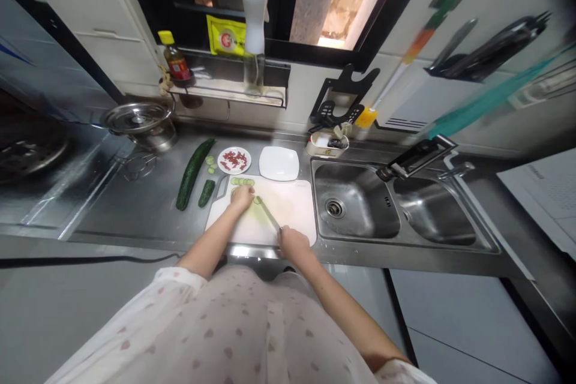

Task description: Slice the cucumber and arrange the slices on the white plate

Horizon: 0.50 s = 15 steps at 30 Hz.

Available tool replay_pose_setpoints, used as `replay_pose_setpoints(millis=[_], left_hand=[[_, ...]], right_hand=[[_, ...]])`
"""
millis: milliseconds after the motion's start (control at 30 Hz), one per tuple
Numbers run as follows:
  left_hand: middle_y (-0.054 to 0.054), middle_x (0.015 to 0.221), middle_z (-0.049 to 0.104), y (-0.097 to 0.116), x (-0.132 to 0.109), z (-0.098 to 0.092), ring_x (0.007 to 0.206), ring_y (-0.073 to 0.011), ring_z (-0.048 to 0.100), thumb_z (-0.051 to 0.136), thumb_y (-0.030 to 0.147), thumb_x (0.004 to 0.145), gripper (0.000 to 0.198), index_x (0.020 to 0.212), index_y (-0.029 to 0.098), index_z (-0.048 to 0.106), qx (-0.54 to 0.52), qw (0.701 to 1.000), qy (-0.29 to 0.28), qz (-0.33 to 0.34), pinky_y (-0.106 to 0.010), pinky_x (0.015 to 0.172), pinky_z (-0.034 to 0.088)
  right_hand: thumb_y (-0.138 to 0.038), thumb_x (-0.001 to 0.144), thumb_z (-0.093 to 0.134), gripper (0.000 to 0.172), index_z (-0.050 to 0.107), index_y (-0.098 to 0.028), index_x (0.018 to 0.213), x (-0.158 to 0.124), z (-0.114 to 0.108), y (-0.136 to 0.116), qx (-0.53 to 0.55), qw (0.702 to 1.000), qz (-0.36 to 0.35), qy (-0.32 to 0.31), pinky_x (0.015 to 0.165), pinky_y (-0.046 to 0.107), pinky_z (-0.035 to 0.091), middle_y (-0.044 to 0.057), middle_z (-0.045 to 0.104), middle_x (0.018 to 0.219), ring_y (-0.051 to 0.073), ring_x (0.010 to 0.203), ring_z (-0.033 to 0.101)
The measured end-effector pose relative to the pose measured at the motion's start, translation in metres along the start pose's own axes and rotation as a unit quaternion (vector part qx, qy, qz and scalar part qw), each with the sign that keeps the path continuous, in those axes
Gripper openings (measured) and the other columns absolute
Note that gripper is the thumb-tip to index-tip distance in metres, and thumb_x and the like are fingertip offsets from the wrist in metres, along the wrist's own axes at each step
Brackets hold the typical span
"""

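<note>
A white cutting board [294, 210] lies on the steel counter before me. My right hand [293, 244] is wrapped round the handle of a knife [270, 215], its blade angled to the upper left across the board. At the blade's tip lies a cucumber slice [257, 199]. My left hand [243, 197] rests over the board's left half with its fingers curled together; what is under or between them is hidden. Just beyond it runs a row of cucumber slices [243, 181]. Left of the board are a cut cucumber piece [206, 193] and a long cucumber [194, 174].
Behind the board stand a plate of chopped red bits [234, 160] and a white plate [279, 163]. Loose green slices [210, 164] lie beside them. A double sink [360, 204] is on the right, a lidded steel pot [144, 123] at the back left.
</note>
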<state>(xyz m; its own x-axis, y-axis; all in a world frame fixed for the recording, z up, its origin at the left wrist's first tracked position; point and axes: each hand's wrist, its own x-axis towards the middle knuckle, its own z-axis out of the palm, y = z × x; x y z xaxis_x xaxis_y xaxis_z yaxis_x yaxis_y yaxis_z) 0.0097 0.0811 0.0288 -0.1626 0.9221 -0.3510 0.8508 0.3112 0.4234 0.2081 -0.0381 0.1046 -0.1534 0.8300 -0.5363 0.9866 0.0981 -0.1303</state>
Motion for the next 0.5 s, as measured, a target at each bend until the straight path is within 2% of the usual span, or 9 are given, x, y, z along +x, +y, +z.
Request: replay_pose_setpoints(millis=[233, 500], left_hand=[[-0.005, 0.102, 0.069, -0.001, 0.002, 0.002, 0.101, -0.0220, 0.063, 0.061, 0.026, 0.077, 0.020, 0.096, 0.025, 0.068, 0.002, 1.000, 0.000, -0.001, -0.028, 0.086, 0.045], [-0.004, 0.102, 0.069, -0.002, 0.004, 0.002, 0.101, -0.0206, 0.063, 0.061, 0.024, 0.076, 0.022, 0.098, 0.025, 0.067, 0.006, 1.000, -0.007, 0.000, -0.027, 0.086, 0.046]], right_hand=[[-0.028, 0.097, 0.036, 0.030, 0.060, -0.013, 0.107, 0.000, -0.001, -0.001, -0.003, 1.000, -0.001, 0.003, 0.073, 0.030, 0.046, 0.016, 0.069, 0.097, 0.023, 0.092, 0.067], [-0.030, 0.097, 0.036, 0.032, 0.059, -0.012, 0.110, -0.001, -0.011, 0.000, -0.012, 1.000, -0.002, -0.028, 0.075, 0.030, 0.046, 0.017, 0.068, 0.103, 0.024, 0.096, 0.066]])
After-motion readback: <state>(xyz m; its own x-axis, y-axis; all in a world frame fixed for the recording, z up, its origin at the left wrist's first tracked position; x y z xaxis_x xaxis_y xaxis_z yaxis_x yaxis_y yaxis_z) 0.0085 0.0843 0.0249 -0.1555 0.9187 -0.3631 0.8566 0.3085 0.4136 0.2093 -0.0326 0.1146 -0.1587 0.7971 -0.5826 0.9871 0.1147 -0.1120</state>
